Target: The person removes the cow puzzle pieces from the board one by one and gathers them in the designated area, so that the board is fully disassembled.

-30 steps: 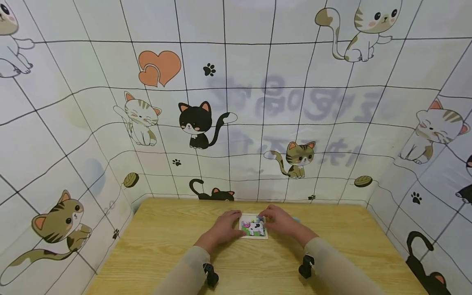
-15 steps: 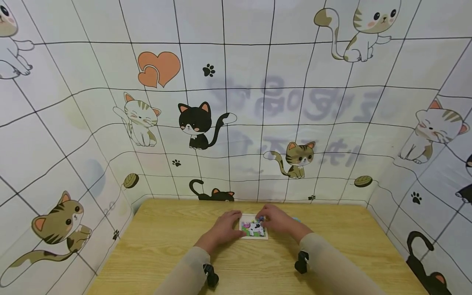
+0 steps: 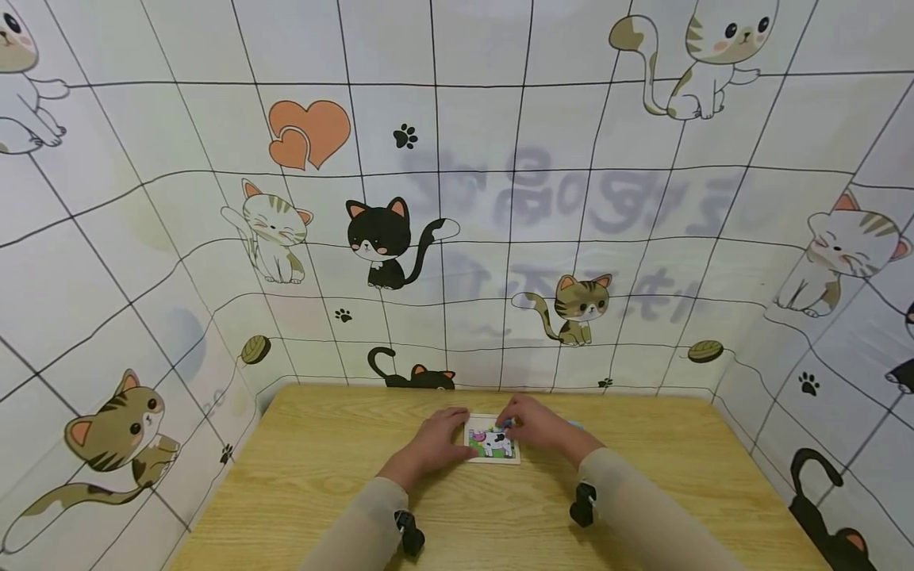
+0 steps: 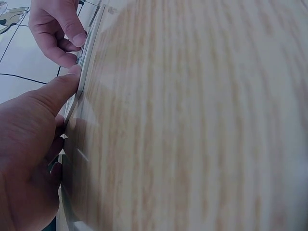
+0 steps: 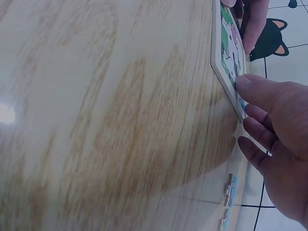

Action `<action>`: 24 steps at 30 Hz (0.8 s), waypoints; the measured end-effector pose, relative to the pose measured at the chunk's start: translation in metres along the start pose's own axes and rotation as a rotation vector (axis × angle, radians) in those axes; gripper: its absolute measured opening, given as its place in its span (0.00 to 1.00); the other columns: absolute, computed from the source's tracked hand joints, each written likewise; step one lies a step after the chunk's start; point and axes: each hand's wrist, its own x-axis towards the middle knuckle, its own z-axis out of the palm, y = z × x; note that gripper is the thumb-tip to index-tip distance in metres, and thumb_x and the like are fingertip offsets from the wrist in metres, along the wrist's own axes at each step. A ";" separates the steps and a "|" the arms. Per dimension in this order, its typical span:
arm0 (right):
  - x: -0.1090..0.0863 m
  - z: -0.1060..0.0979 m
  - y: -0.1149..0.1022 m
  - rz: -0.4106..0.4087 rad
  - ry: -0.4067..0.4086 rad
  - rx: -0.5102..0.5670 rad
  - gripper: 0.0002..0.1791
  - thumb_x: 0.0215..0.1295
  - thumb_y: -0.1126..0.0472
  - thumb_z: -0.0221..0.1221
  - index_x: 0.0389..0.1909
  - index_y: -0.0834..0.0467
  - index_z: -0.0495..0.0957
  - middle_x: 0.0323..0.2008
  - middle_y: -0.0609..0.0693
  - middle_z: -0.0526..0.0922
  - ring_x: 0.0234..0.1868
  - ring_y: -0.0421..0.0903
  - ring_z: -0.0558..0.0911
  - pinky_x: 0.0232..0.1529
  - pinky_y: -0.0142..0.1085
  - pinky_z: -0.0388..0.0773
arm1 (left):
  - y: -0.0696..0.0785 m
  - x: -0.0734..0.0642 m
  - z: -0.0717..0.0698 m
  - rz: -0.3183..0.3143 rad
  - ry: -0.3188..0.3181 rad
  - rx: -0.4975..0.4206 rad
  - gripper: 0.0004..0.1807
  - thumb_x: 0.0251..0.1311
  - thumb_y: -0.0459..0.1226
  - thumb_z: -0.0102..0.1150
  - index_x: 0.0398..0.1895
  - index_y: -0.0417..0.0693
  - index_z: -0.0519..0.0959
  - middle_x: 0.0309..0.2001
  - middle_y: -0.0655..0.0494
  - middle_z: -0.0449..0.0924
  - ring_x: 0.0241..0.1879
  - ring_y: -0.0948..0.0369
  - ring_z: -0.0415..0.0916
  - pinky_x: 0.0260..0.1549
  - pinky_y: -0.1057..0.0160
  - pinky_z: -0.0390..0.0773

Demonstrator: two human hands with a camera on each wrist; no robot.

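Note:
A cow jigsaw puzzle (image 3: 494,446) in a pale frame lies flat on the table, between both hands. My left hand (image 3: 437,442) holds the frame at its left side, thumb at the near-left corner and fingers along the left edge. Over the puzzle's upper right part, my right hand (image 3: 534,424) pinches a small bluish puzzle piece (image 3: 508,423), largely covered by the fingertips. In the right wrist view, the right thumb sits low on the picture side of the puzzle (image 5: 224,48). The left wrist view shows the frame edge-on, with the left thumb (image 4: 67,83) at its rim.
Loose puzzle pieces (image 5: 230,190) lie on the wooden table (image 3: 321,492) to the right of the frame, and a light blue one (image 3: 574,425) peeks out behind the right wrist. A cat-print cloth (image 3: 471,238) hangs around the table's back and sides.
My right hand has shifted slightly left, further over the puzzle's upper right, and the bluish piece at its fingertips has turned a little. My left hand stays at the frame.

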 end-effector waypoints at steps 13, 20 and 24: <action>0.008 -0.008 -0.005 0.023 -0.065 -0.008 0.09 0.74 0.70 0.69 0.50 0.57 0.88 0.47 0.53 0.79 0.45 0.48 0.76 0.48 0.46 0.77 | 0.015 -0.004 -0.011 -0.012 -0.020 0.005 0.45 0.69 0.54 0.75 0.81 0.40 0.72 0.82 0.44 0.68 0.82 0.38 0.59 0.78 0.30 0.60; 0.012 -0.008 -0.004 -0.012 -0.068 -0.033 0.10 0.72 0.72 0.69 0.48 0.57 0.88 0.48 0.52 0.80 0.46 0.50 0.77 0.48 0.47 0.77 | 0.020 -0.004 -0.016 -0.036 -0.036 0.044 0.44 0.70 0.54 0.74 0.82 0.42 0.72 0.83 0.48 0.67 0.83 0.41 0.59 0.80 0.34 0.60; 0.011 -0.005 -0.001 -0.019 -0.060 -0.042 0.10 0.72 0.72 0.70 0.47 0.56 0.89 0.46 0.51 0.81 0.46 0.49 0.78 0.49 0.46 0.77 | 0.023 -0.006 -0.015 -0.044 -0.043 0.040 0.45 0.70 0.54 0.75 0.82 0.42 0.72 0.83 0.47 0.67 0.83 0.41 0.59 0.80 0.35 0.60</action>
